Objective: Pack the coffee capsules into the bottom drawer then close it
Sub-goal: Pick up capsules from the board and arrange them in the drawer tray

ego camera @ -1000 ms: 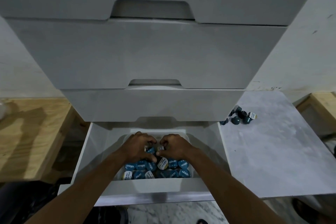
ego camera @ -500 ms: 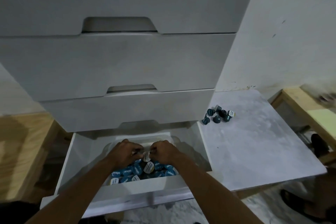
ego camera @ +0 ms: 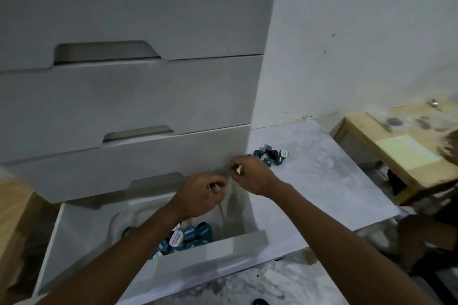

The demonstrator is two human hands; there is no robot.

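Nearest, the bottom drawer (ego camera: pixel 173 265) stands pulled out, blue capsules (ego camera: pixel 190 235) bedded inside, labels up. Above it the left hand (ego camera: pixel 200 193) hangs, fingers curled in; whether it pinches anything, I cannot tell. The right hand (ego camera: pixel 252 176) is a touch farther, fingertips together, something pale showing between them, perhaps a capsule. Beyond, loose capsules (ego camera: pixel 271 156) sit bunched on the pale surface (ego camera: pixel 322 181) beside the cabinet, likely the next load. Drawer not yet closed.
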